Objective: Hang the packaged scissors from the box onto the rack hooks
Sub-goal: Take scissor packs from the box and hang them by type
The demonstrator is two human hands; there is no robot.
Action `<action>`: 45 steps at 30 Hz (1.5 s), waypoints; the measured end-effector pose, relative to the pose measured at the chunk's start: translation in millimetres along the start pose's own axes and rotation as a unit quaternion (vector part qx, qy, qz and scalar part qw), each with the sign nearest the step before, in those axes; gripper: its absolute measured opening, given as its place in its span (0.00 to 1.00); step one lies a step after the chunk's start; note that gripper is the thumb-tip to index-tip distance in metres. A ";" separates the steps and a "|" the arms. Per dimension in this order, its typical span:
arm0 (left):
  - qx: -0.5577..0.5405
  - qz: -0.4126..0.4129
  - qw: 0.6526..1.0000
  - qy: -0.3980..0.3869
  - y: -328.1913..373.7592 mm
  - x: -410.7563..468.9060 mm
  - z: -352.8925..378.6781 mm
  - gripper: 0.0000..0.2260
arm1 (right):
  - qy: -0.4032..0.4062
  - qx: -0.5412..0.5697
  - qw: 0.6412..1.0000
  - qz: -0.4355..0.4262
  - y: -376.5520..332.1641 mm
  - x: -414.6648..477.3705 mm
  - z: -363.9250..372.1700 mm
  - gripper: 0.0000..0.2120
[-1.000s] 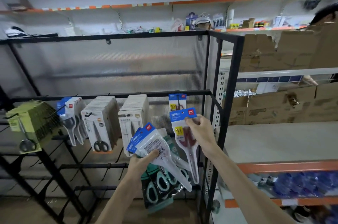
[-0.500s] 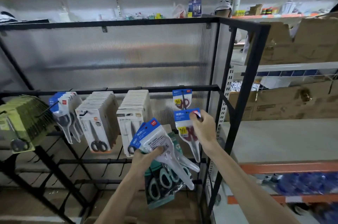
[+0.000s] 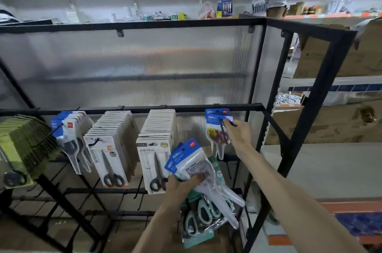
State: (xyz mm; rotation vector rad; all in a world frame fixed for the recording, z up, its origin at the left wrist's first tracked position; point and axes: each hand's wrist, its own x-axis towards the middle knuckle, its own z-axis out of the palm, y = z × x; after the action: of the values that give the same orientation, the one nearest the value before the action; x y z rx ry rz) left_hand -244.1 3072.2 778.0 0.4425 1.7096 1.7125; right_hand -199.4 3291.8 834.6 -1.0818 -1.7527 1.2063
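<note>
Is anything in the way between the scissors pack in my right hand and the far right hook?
Nothing visible. The right hand holds the red-handled pack right at the hook, whose dark prong shows in front of its blue header. One hanging pack sits behind it; the left hand grips its bundle lower left.

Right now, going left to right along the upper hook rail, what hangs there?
Olive-green card stack → blue-topped clear packs → white card stack with black scissors → second white card stack → red-handled scissors packs, the front one pinched by the right hand.
</note>
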 end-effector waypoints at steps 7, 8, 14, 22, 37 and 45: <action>-0.006 -0.023 0.999 -0.030 -0.7 21.6 -3.7 0.14 | -0.010 -0.050 0.998 0.028 3.4 14.2 13.7 0.10; -0.004 -0.022 0.999 -0.033 -0.8 23.4 -3.0 0.14 | -0.007 -0.054 0.998 0.027 8.0 6.4 12.7 0.09; -0.032 -0.024 0.998 -0.043 -1.7 26.8 6.1 0.15 | -0.186 -0.048 0.980 0.055 30.7 -62.3 -12.6 0.18; -0.055 -0.030 0.997 -0.037 -10.4 3.0 18.7 0.24 | -0.265 0.037 0.963 0.037 30.6 -111.6 -44.1 0.34; -0.065 -0.055 0.996 -0.012 -15.1 -99.7 22.1 0.16 | -0.112 0.240 0.947 0.183 35.4 -165.6 -106.1 0.16; 0.041 0.054 0.998 0.005 -7.0 -120.0 29.9 0.10 | -0.186 0.135 0.971 0.071 25.9 -209.2 -95.4 0.15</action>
State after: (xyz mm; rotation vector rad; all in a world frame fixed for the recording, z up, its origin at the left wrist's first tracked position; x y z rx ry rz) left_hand -136.6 3014.7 799.6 0.5736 1.7978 1.7269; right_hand -29.6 3135.9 815.0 -0.8701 -1.7326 1.7723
